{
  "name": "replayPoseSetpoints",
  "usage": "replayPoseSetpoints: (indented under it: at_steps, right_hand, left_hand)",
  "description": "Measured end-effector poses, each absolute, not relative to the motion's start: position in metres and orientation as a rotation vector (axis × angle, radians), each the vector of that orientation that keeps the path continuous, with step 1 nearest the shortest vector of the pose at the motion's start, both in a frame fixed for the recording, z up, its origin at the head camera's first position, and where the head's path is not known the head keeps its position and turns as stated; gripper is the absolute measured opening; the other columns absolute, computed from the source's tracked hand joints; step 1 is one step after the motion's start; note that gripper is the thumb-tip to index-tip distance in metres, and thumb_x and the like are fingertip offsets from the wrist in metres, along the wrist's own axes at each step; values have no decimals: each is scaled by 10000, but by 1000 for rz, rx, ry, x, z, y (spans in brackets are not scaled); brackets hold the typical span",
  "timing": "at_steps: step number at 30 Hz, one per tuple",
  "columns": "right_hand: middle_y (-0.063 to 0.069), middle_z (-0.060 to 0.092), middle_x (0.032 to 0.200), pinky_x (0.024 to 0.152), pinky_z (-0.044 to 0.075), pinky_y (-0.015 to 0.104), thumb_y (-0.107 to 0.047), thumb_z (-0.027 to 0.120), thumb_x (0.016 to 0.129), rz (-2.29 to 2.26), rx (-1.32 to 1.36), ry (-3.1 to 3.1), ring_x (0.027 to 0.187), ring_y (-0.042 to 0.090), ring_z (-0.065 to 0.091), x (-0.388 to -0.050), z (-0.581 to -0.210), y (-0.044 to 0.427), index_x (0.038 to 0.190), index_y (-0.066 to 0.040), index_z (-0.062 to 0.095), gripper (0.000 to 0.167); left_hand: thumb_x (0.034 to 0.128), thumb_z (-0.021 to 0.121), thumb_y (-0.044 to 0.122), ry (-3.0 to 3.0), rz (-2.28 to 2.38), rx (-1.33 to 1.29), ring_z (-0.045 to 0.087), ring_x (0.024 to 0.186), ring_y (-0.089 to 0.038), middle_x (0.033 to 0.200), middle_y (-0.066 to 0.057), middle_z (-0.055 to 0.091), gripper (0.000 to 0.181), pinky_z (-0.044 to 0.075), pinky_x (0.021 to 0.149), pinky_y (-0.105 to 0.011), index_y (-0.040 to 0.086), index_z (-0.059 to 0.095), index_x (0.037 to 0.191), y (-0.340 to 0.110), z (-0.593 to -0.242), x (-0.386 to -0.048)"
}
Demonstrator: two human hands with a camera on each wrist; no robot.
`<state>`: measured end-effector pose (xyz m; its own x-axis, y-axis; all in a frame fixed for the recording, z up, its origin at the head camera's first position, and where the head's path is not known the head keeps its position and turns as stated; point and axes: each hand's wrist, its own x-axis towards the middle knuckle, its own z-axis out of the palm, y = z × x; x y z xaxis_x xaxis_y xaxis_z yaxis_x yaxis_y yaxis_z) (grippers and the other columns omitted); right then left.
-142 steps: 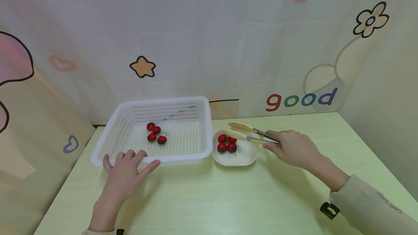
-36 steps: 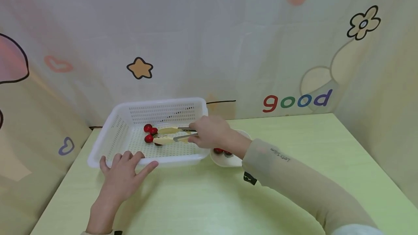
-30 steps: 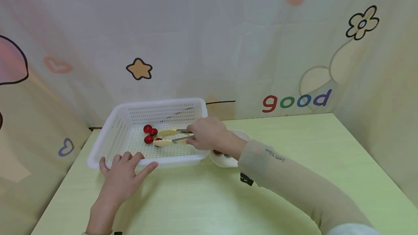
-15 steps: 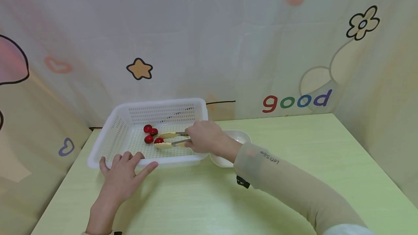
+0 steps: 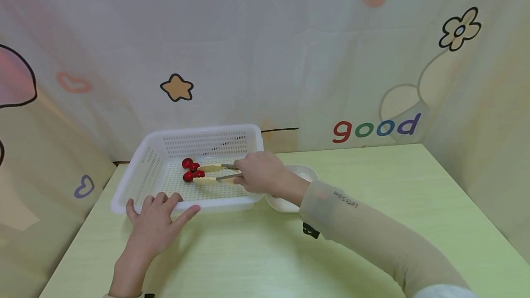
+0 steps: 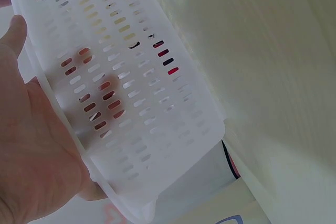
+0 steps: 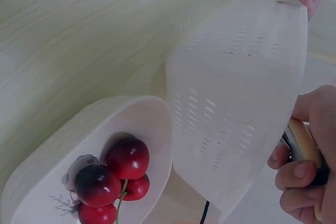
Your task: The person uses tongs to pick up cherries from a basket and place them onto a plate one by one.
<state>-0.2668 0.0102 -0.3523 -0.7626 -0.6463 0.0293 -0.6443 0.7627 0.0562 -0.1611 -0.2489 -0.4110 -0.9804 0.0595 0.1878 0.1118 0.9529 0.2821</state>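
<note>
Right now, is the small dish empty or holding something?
Holding something: the right wrist view shows red cherries inside the dish.

Just beyond the left hand [image 5: 154, 222], red cherries [image 5: 188, 177] dot a white, slot-patterned basket [image 5: 232, 202]; the tongs [image 5: 210, 180] in the right hand [image 5: 261, 172] are cream and grey, the dish [image 7: 158, 140] nearby white with grey print.

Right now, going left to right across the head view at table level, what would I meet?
Left hand, cherries, tongs, right hand, white dish partly hidden by the right arm.
</note>
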Motion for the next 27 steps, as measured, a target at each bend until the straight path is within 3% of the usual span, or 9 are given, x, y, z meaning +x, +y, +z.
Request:
replayPoseSetpoints:
  at_steps: [8, 13, 22, 27]
  right_hand:
    - [-25, 693, 909, 447, 371, 280, -486, 628, 1009, 8, 1079, -2868, 594, 135, 530, -264, -345, 23, 1155, -179, 691, 346]
    - [-33, 664, 854, 442, 354, 277, -478, 637, 1007, 17, 1081, -2836, 574, 134, 521, -263, -342, 35, 1141, -181, 669, 328]
    - [-14, 643, 857, 439, 355, 280, -483, 636, 1006, 30, 1048, -2816, 584, 142, 525, -258, -337, 54, 1322, -213, 642, 415]
    - [-30, 617, 817, 439, 370, 283, -461, 645, 1005, 30, 1081, -2740, 584, 140, 524, -251, -332, 67, 1304, -201, 637, 396]
  left_hand:
    - [956, 509, 725, -2929, -438, -127, 509, 1091, -456, 1077, -128, 621, 647, 9, 1006, -842, 134, 677, 1159, -249, -411, -161]
    - [955, 514, 725, -2925, -443, -129, 507, 1087, -447, 1071, -118, 620, 642, 8, 1004, -843, 137, 676, 1156, -249, -411, -161]
    - [959, 507, 724, -2932, -436, -134, 505, 1097, -450, 1089, -117, 621, 640, 6, 1005, -845, 141, 670, 1167, -250, -412, -162]
    - [959, 508, 723, -2929, -435, -136, 506, 1103, -453, 1089, -116, 621, 636, 5, 1005, -844, 145, 668, 1169, -251, -412, -162]
